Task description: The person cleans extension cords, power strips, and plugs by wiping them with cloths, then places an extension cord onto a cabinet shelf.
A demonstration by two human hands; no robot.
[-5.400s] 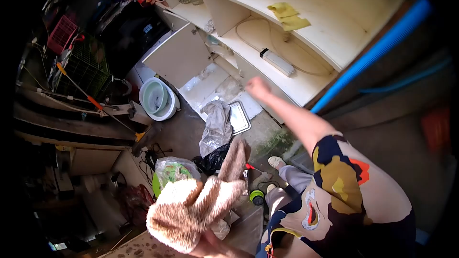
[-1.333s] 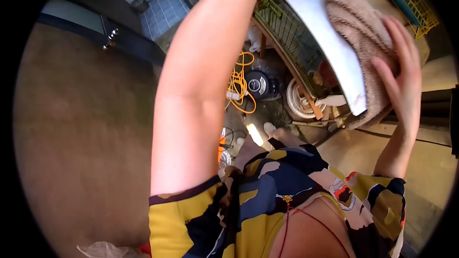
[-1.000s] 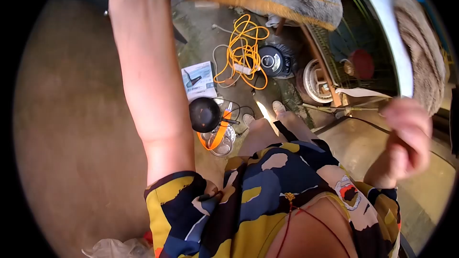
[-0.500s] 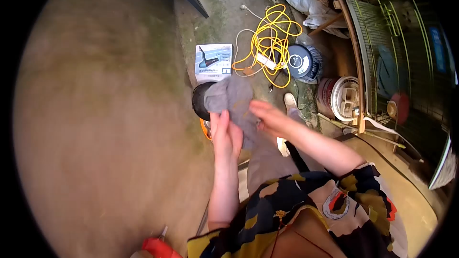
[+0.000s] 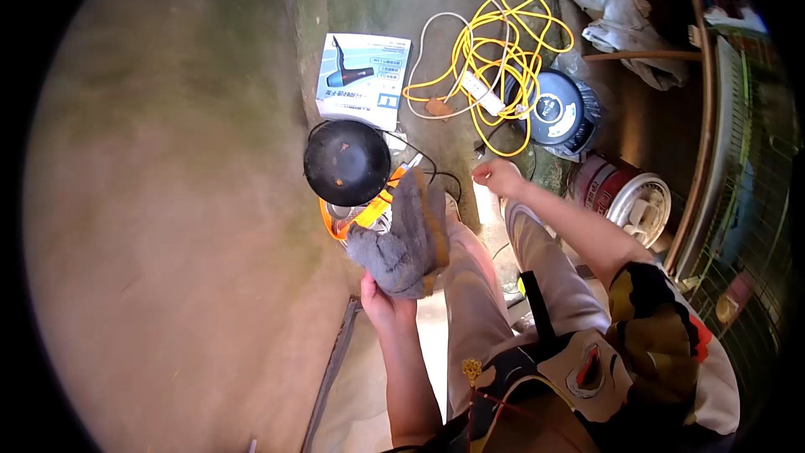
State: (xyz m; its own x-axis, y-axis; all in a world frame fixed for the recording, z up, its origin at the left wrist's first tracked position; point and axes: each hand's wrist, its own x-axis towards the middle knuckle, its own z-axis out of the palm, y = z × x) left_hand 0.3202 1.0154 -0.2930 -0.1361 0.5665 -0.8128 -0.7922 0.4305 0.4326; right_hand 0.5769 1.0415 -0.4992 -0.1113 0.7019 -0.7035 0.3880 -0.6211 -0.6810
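Note:
My left hand is closed on the lower end of a bunched grey cloth that is fuzzy, with a brownish stripe down its right side. The cloth hangs above my lap and partly covers an orange-rimmed container. To the right, apart from the cloth, my right hand has its fingers pressed together. Whether anything is between them cannot be made out. A black round bowl rests over the container, just beyond the cloth.
A hair-dryer box lies past the bowl. Coiled yellow cable with a white power strip spreads over the floor beside a dark round-topped object. A red-and-white bucket and a wire cage stand at right.
My right hand has come away from the grey cloth to the right. The cloth, in my left hand, is now lower in view, exposing the black bowl. The camera view has shifted.

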